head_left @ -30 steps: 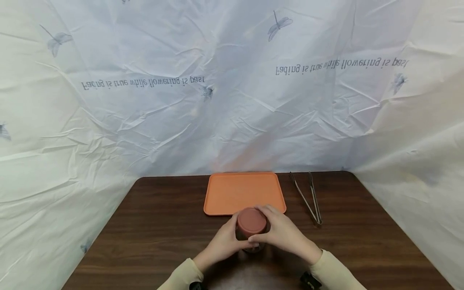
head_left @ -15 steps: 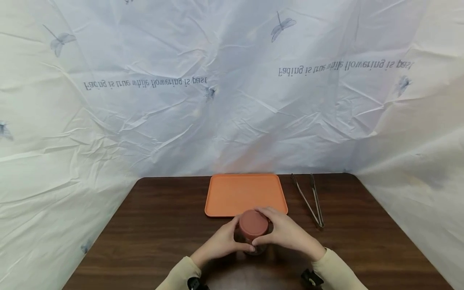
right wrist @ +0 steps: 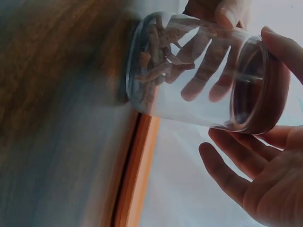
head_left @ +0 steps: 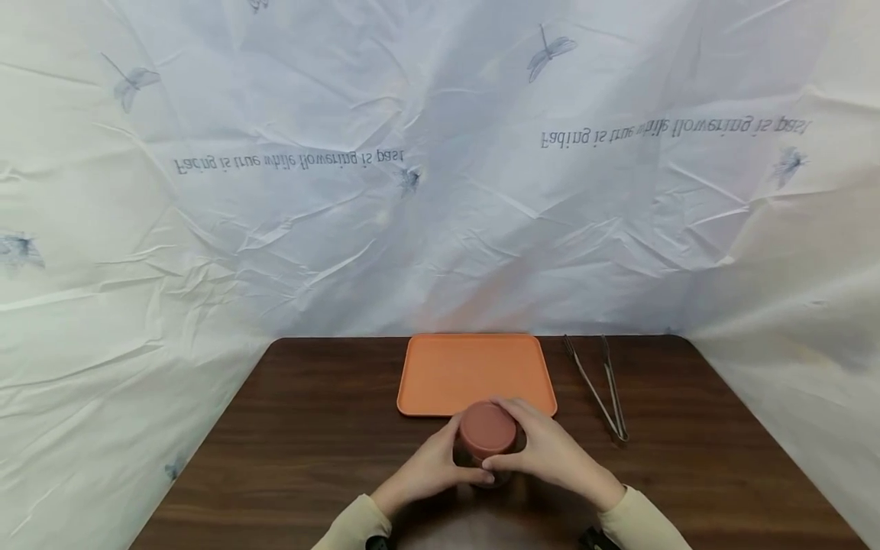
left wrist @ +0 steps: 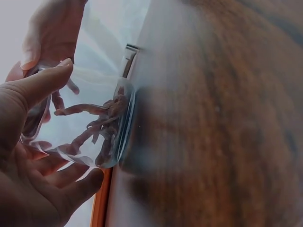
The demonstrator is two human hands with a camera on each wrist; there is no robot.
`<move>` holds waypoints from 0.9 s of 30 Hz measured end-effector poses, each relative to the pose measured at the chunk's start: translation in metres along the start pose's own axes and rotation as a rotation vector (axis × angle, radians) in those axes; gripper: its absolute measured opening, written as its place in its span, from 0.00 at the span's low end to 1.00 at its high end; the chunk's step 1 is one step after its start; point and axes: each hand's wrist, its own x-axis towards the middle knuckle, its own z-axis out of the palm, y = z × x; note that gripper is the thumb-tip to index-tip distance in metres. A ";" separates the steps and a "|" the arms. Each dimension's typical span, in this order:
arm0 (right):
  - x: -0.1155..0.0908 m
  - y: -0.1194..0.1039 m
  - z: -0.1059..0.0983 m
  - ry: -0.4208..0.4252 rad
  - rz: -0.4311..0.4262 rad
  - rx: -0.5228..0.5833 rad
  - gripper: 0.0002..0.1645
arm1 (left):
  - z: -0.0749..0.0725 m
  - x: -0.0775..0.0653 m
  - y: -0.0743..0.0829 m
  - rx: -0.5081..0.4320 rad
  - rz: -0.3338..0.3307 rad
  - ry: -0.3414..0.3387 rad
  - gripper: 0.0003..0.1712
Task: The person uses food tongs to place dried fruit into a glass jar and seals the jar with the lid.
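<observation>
A clear jar (right wrist: 203, 104) with a reddish-brown lid (head_left: 488, 426) stands upright on the table, near the front edge of the tray. Brown, twisted dried strips (right wrist: 156, 61) lie in the bottom of the jar. My left hand (head_left: 426, 467) holds the jar's body from the left; its fingers show through the clear wall in the right wrist view. From the right, my right hand (head_left: 553, 457) grips the lid, thumb in front and fingers behind. In the head view the two hands and the lid hide most of the jar's body.
An orange tray (head_left: 474, 370) lies at the back middle of the dark wooden table (head_left: 302, 428). Metal tongs (head_left: 612, 397) lie spread to the right of the tray. A pale printed sheet (head_left: 330, 244) hangs behind the table and at both sides.
The head view has shifted slightly, so everything appears a little further right and lower. Both hands remain at the jar; the thumbs, overlapping before, now show slightly apart.
</observation>
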 end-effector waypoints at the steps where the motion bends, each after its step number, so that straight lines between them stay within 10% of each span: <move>1: -0.001 0.001 0.000 -0.003 0.004 0.004 0.57 | 0.000 0.000 0.000 -0.002 -0.001 -0.003 0.56; 21: 0.000 -0.001 0.001 -0.001 -0.010 0.007 0.58 | -0.006 -0.002 -0.002 -0.013 0.045 -0.057 0.56; 27: 0.002 -0.003 -0.012 -0.050 -0.058 0.055 0.56 | -0.028 -0.006 0.000 0.048 0.043 -0.094 0.59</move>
